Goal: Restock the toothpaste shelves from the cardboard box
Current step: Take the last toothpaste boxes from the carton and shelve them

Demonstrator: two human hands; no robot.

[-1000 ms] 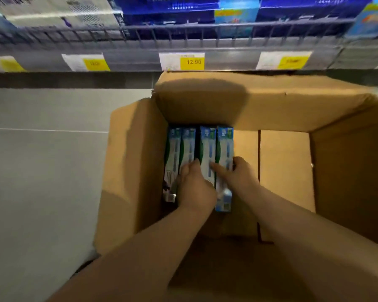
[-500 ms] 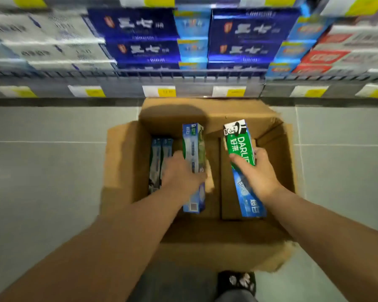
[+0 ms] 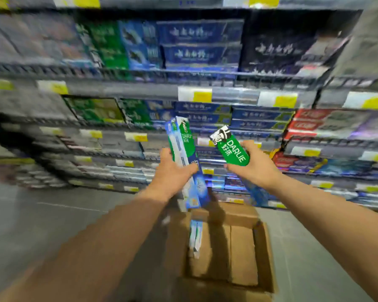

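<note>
My left hand [image 3: 175,171] grips a long green-and-blue toothpaste box [image 3: 183,149] around its middle and holds it almost upright in front of the shelves. My right hand [image 3: 252,168] grips a second toothpaste box [image 3: 232,150], green with white lettering, tilted up to the left. Below both hands the open cardboard box [image 3: 262,258] stands on the floor. A couple of toothpaste boxes [image 3: 195,236] still lean against its left inner wall.
Wire shelves [image 3: 140,89] packed with blue, green and red toothpaste boxes fill the view ahead, with yellow price tags [image 3: 202,96] along their edges. Grey floor tiles [image 3: 42,214] lie to the left and right of the cardboard box. The picture is motion-blurred.
Both hands took one toothpaste box each out of the cardboard box and lifted them up to shelf height. The view swung up from the box to the shelves.
</note>
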